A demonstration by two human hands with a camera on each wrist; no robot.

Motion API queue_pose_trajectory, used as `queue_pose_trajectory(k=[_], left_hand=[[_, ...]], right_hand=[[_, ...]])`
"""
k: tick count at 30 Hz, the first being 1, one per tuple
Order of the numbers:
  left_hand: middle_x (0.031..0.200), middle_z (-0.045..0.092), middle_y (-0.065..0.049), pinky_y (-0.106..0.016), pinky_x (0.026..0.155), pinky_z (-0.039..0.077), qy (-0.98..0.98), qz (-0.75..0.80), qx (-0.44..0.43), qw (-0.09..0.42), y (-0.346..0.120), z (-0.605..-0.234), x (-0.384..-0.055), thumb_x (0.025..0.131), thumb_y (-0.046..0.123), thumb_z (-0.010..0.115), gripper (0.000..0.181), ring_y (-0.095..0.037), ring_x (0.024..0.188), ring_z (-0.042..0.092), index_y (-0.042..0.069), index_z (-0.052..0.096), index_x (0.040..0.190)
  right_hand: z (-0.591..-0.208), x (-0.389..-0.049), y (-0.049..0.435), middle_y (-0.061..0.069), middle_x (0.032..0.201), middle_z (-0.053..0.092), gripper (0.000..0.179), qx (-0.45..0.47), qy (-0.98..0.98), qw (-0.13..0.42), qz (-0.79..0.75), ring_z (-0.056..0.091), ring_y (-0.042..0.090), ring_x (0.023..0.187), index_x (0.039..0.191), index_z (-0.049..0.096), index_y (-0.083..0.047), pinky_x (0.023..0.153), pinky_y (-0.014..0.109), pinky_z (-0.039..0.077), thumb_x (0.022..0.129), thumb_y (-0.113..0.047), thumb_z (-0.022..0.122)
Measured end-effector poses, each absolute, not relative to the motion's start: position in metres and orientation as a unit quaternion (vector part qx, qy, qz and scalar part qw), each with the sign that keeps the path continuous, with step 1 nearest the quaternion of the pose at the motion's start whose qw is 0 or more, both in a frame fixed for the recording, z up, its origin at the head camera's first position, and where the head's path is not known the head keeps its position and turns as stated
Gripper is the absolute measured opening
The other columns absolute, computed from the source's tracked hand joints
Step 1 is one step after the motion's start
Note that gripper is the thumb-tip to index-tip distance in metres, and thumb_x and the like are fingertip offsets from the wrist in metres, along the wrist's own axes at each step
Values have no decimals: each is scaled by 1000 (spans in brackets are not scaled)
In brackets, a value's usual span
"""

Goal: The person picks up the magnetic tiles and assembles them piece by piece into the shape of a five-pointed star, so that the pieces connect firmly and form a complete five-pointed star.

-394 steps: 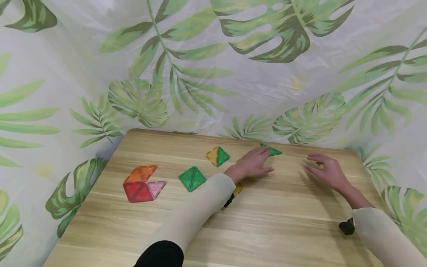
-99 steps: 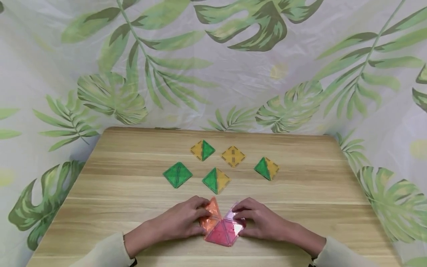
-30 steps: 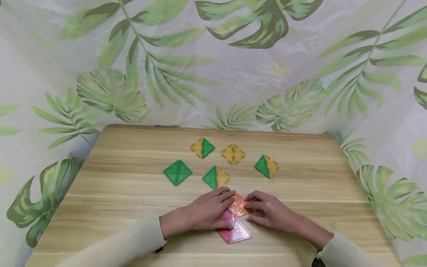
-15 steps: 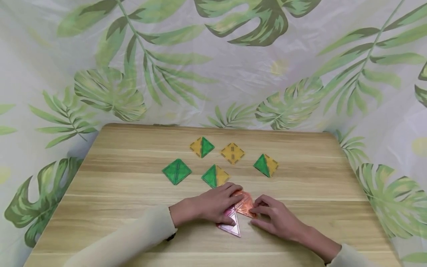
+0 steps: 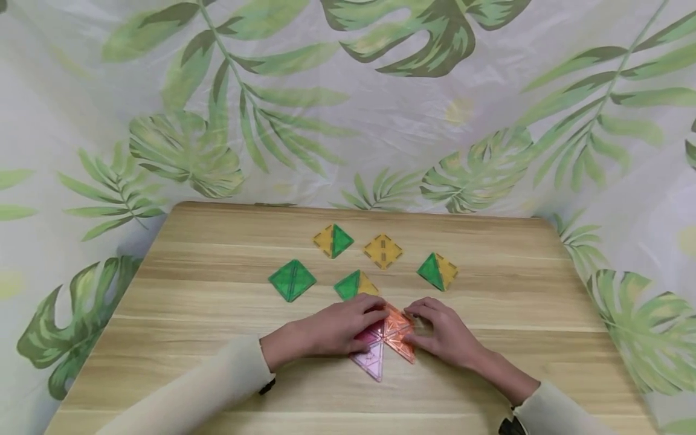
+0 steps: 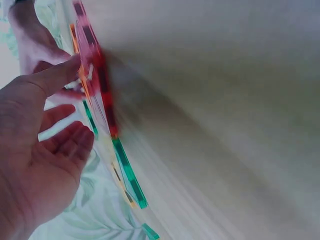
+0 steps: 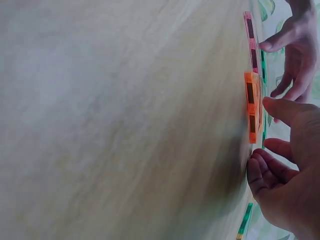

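Note:
Translucent magnetic tiles, flat triangles joined in a fan, lie at the middle front of the table: orange tiles (image 5: pixel 399 331) on the right, a pink tile (image 5: pixel 371 360) at the lower left, red tiles (image 5: pixel 373 331) partly under my left hand (image 5: pixel 336 326). That hand reaches across the red part, fingers bent over its far side and thumb by the pink tile. On the other side, my right hand (image 5: pixel 451 338) holds the orange corner between thumb and fingers. From the right wrist, the thumb meets the orange edge (image 7: pixel 251 107), with curled fingertips close beside it.
Beyond the hands lie diamonds of paired triangles: a green one (image 5: pixel 292 280), a yellow one (image 5: pixel 383 251), and green-and-yellow ones at the back (image 5: pixel 333 241), right (image 5: pixel 437 271) and centre (image 5: pixel 348 284). A leaf-patterned sheet (image 5: pixel 293 109) hangs behind the table (image 5: pixel 206 272).
The fan, once at the table's left, came to the front and has turned clockwise between both hands; its orange part went from left over the top to the right. Earlier, the diamonds were being arranged.

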State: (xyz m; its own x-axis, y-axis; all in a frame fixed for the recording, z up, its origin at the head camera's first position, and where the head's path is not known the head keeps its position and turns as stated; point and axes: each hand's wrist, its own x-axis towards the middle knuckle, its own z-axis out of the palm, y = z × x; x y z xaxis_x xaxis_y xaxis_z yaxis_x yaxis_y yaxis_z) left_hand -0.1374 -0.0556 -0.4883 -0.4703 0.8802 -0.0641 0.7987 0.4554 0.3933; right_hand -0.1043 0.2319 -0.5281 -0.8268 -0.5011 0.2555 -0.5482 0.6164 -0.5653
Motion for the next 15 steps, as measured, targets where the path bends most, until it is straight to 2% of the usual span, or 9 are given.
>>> queue_pose_trajectory(k=[7,15], left_hand=[[163,42,-14,-38,116,47,862,129,476,113,-61,-491,-112,93,50,80,87,-25,148,43,4,47,158],[163,40,-14,-38,116,47,876,117,458,95,-69,-497,-106,91,53,80,82,-25,147,43,9,54,155]], right_hand=[[-525,-102,224,4,122,70,53,293,-900,29,322,66,18,113,124,76,-5,94,41,59,80,-27,95],[-526,-97,216,4,119,68,54,285,-904,37,315,65,18,111,120,77,-2,92,38,60,77,-25,98]])
